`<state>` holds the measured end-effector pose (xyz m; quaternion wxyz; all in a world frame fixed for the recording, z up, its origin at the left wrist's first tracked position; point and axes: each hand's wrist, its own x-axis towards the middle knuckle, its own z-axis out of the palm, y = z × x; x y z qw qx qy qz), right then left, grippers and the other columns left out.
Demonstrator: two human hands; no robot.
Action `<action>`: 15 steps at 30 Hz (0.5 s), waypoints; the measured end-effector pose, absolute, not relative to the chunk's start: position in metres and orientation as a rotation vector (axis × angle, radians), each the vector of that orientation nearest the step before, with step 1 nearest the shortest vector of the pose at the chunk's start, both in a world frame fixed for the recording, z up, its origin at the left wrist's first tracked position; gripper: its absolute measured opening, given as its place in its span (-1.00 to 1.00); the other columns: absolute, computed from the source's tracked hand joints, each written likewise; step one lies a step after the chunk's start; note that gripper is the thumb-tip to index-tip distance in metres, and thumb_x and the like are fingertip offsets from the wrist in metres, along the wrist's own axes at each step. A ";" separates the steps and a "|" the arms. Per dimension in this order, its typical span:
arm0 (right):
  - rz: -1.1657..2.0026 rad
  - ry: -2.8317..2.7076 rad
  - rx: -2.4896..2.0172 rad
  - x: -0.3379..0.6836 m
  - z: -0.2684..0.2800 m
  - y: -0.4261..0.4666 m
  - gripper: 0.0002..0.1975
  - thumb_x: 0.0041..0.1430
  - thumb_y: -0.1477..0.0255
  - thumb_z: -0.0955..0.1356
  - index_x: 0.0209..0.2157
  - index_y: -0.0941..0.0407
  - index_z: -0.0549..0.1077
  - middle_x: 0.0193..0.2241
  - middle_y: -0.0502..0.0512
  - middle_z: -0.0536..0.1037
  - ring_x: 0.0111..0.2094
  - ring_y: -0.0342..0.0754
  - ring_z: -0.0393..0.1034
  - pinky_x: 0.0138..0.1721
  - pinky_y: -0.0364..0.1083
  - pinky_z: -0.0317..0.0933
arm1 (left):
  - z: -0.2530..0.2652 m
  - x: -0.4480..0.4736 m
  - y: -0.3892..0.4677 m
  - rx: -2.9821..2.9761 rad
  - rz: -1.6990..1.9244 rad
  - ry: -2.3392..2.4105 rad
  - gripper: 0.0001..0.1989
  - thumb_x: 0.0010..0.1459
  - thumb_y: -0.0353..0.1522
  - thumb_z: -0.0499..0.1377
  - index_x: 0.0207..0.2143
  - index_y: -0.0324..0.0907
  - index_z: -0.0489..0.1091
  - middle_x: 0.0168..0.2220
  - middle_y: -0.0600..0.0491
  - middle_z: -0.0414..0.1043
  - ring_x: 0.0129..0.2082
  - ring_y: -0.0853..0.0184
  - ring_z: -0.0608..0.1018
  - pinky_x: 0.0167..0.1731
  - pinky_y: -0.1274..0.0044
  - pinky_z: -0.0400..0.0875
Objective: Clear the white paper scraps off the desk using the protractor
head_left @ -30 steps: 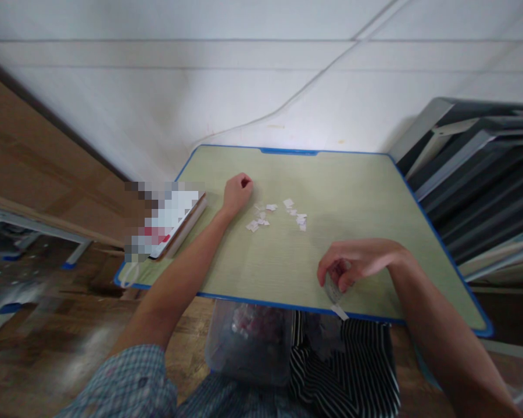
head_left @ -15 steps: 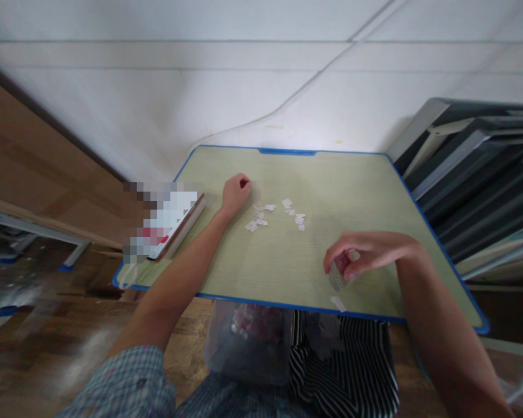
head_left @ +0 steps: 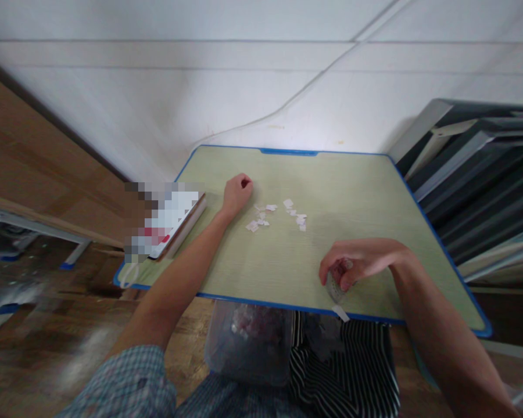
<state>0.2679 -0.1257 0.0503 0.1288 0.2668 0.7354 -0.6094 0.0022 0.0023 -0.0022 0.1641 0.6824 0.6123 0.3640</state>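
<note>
My left hand (head_left: pixel 239 194) rests on the table (head_left: pixel 353 186) with its fingers curled into a loose fist, and nothing shows in it. Just to its right lie several small white paper pieces (head_left: pixel 253 225) in a loose cluster. A second group of white pieces (head_left: pixel 301 220) is near the table's middle. Close to the front edge, my right hand (head_left: pixel 353 264) is closed around a small see-through object with a dotted pattern (head_left: pixel 333 288), partly hidden by the fingers. Below that object, a white strip (head_left: pixel 341 313) sticks out over the blue table edge.
A white-topped box or book (head_left: pixel 187 223), partly pixelated, lies at the table's left. Beneath the front edge are a clear plastic bin (head_left: pixel 248 348) and black-and-white striped cloth (head_left: pixel 353 366). Dark folded panels (head_left: pixel 483 157) lean at the right; a cable (head_left: pixel 283 108) runs along the wall.
My right hand has moved slightly left and toward the front edge with the dotted object. The white strip has shifted toward that edge and now overhangs it. My left hand stays put.
</note>
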 end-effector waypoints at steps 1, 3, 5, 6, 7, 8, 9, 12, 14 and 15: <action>-1.774 2.131 0.770 0.267 0.050 -0.126 -0.65 -0.07 0.37 0.41 -0.22 0.27 0.47 -0.56 0.03 0.47 -0.55 -0.23 0.31 -0.54 -0.27 0.15 | -0.002 0.002 0.002 1.945 1.038 1.743 -0.89 -0.06 -0.42 0.00 -0.54 -0.20 0.30 -0.50 0.06 0.39 -0.45 0.40 0.37 -0.34 0.54 0.25; -1.765 2.136 0.753 0.264 0.050 -0.127 -0.65 -0.07 0.37 0.42 -0.23 0.27 0.48 -0.55 0.04 0.47 -0.53 -0.22 0.32 -0.53 -0.27 0.16 | -0.002 0.002 0.002 1.944 1.041 1.746 -0.89 -0.06 -0.42 0.00 -0.54 -0.20 0.30 -0.50 0.06 0.39 -0.46 0.40 0.37 -0.34 0.54 0.25; -1.755 2.139 0.735 0.262 0.049 -0.128 -0.66 -0.06 0.36 0.41 -0.22 0.25 0.48 -0.53 0.04 0.48 -0.52 -0.21 0.33 -0.53 -0.26 0.16 | -0.002 0.002 0.002 1.944 1.037 1.754 -0.89 -0.06 -0.42 0.00 -0.55 -0.19 0.29 -0.50 0.06 0.39 -0.46 0.40 0.37 -0.34 0.54 0.26; -1.748 2.138 0.729 0.261 0.050 -0.128 -0.66 -0.05 0.35 0.41 -0.22 0.25 0.47 -0.53 0.04 0.48 -0.52 -0.21 0.33 -0.53 -0.26 0.17 | -0.002 0.003 0.002 1.945 1.032 1.757 -0.89 -0.06 -0.42 -0.01 -0.55 -0.19 0.29 -0.50 0.07 0.39 -0.45 0.40 0.37 -0.34 0.54 0.26; -1.741 2.142 0.724 0.261 0.050 -0.128 -0.66 -0.05 0.35 0.41 -0.22 0.24 0.47 -0.53 0.05 0.49 -0.52 -0.21 0.33 -0.53 -0.26 0.17 | -0.001 0.003 0.002 1.946 1.028 1.760 -0.89 -0.05 -0.42 -0.01 -0.55 -0.19 0.29 -0.50 0.07 0.40 -0.45 0.41 0.37 -0.34 0.54 0.26; -1.734 2.152 0.719 0.261 0.050 -0.128 -0.66 -0.05 0.35 0.41 -0.22 0.24 0.47 -0.53 0.05 0.49 -0.52 -0.21 0.33 -0.53 -0.26 0.17 | -0.001 0.003 0.002 1.948 1.025 1.761 -0.89 -0.05 -0.42 -0.01 -0.55 -0.19 0.29 -0.50 0.07 0.40 -0.45 0.40 0.37 -0.33 0.54 0.26; -1.725 2.168 0.712 0.261 0.050 -0.129 -0.66 -0.05 0.35 0.41 -0.22 0.24 0.48 -0.53 0.05 0.49 -0.53 -0.21 0.33 -0.53 -0.26 0.16 | -0.001 0.003 0.002 1.949 1.024 1.760 -0.89 -0.05 -0.42 0.00 -0.55 -0.19 0.30 -0.50 0.07 0.40 -0.45 0.40 0.37 -0.33 0.54 0.26; -1.718 2.201 0.695 0.260 0.051 -0.129 -0.66 -0.05 0.34 0.40 -0.23 0.25 0.48 -0.54 0.04 0.48 -0.53 -0.21 0.32 -0.56 -0.27 0.13 | -0.002 0.002 0.002 1.948 1.031 1.755 -0.88 -0.05 -0.41 0.00 -0.54 -0.21 0.31 -0.49 0.05 0.40 -0.45 0.40 0.38 -0.34 0.54 0.25; -1.725 2.190 0.691 0.260 0.051 -0.128 -0.65 -0.05 0.33 0.40 -0.23 0.26 0.48 -0.53 0.06 0.49 -0.53 -0.20 0.33 -0.55 -0.26 0.13 | -0.002 0.002 0.002 1.949 1.036 1.752 -0.88 -0.05 -0.41 0.00 -0.54 -0.21 0.31 -0.50 0.05 0.40 -0.46 0.41 0.37 -0.35 0.55 0.25; -1.726 2.182 0.690 0.260 0.051 -0.128 -0.64 -0.05 0.33 0.40 -0.23 0.27 0.48 -0.53 0.06 0.49 -0.53 -0.20 0.33 -0.54 -0.26 0.14 | -0.002 0.002 0.002 1.949 1.036 1.752 -0.89 -0.05 -0.41 0.00 -0.54 -0.20 0.30 -0.50 0.06 0.39 -0.46 0.41 0.37 -0.35 0.55 0.25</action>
